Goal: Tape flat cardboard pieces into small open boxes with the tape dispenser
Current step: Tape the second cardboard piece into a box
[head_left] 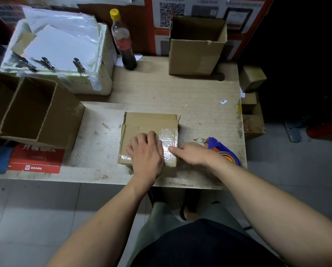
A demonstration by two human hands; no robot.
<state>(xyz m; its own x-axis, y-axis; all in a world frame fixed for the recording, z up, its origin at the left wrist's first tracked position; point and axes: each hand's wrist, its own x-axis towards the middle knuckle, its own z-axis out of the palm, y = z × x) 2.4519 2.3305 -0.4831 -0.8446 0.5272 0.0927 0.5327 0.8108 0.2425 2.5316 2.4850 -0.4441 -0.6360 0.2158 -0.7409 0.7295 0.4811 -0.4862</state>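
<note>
On bench (180, 93) front-centre: cardboard box (140, 124) | left hand (145, 151) flat, pressing tape (169, 136) | right hand (190, 153) fingers extended on box edge | tape dispenser (222, 149) just right | step: smoothing seam | next: likely flip box upright.

Small parcel-packing station, likely a shipping or stockroom corner

Worn wooden table (161, 89) on a tiled floor; open cardboard cartons (196, 47) stand beyond the fingers (151, 134) and to their left, a blue tape dispenser (222, 149) lies just right of them, a foam box (65, 60) of plastic mailer bags sits far left, and QR-code posters (172, 13) cover the wall behind
</note>
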